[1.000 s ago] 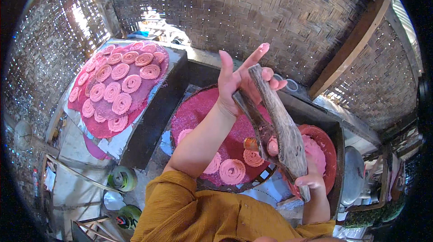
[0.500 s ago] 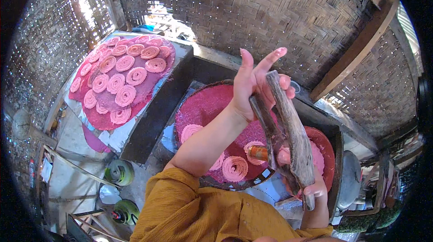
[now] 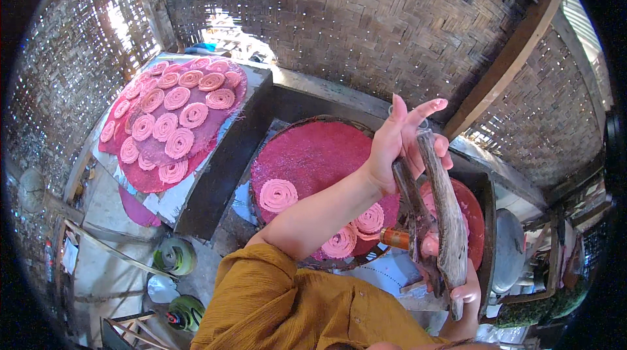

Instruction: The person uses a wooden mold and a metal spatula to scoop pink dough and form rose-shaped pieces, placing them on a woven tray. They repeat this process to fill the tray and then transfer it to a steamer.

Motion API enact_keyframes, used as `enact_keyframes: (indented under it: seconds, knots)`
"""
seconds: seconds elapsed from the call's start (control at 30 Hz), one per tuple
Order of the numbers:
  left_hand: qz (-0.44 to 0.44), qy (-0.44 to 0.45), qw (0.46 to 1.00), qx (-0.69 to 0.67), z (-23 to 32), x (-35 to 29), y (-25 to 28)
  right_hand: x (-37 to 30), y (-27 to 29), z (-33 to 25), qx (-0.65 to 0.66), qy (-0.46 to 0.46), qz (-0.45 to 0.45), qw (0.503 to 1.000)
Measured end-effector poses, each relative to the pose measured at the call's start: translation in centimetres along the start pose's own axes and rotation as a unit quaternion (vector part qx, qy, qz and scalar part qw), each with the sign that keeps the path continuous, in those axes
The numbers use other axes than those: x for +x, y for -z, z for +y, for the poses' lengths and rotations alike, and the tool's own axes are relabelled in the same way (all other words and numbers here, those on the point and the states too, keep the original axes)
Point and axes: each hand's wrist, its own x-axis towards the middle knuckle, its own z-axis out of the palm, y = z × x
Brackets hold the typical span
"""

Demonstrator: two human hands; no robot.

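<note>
My left hand [image 3: 400,144] is raised over a round tray lined with dark pink cloth [image 3: 313,154]. It holds the upper ends of a wooden two-handled press [image 3: 444,213], index finger and thumb sticking out. My right hand [image 3: 467,292] grips the lower ends of the same handles. An orange-brown nozzle [image 3: 394,238] pokes out of the press above the tray's near edge, with pink dough beside it. Three pink spiral coils [image 3: 278,194] lie on the cloth, two of them near the nozzle.
A slanted board [image 3: 196,187] at left carries a pink cloth with several spiral coils [image 3: 171,115]. A second red round tray [image 3: 471,209] sits behind the press, a grey lid [image 3: 509,252] to its right. Woven bamboo walls surround everything; green cans [image 3: 175,255] stand on the floor.
Both hands and the press have moved right and a little lower in view, uncovering more of the round tray's cloth and the coil on its left side.
</note>
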Motion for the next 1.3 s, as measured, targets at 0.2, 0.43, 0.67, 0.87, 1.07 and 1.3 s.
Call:
enact_keyframes:
  seconds: [0.2, 0.43, 0.67, 0.87, 1.07, 1.3]
  knots:
    - [-0.057, 0.028, 0.997, -0.032, -1.4, 1.2, 0.3, -1.7, 1.9, 0.3, -0.097, 0.009, 0.045, 0.994]
    - [0.103, 0.234, 0.925, 0.279, -2.8, -0.5, 3.7, -1.5, 1.2, 0.5, -0.016, 0.068, 0.028, 0.997]
    - [0.139, 0.405, 0.678, 0.598, -5.4, -5.4, 10.5, -0.1, 2.8, 2.4, -0.069, 0.070, 0.048, 0.994]
    - [0.156, 0.443, 0.739, 0.483, -5.0, -4.4, 8.3, 0.1, 3.0, 1.9, -0.055, 0.061, 0.092, 0.992]
    - [0.080, 0.440, 0.741, 0.500, -5.2, -4.1, 5.7, -0.1, 2.8, 1.2, -0.006, 0.117, 0.121, 0.986]
    - [0.133, 0.425, 0.669, 0.595, -4.3, -3.7, 9.5, 0.1, 3.8, 2.1, -0.015, 0.107, 0.151, 0.983]
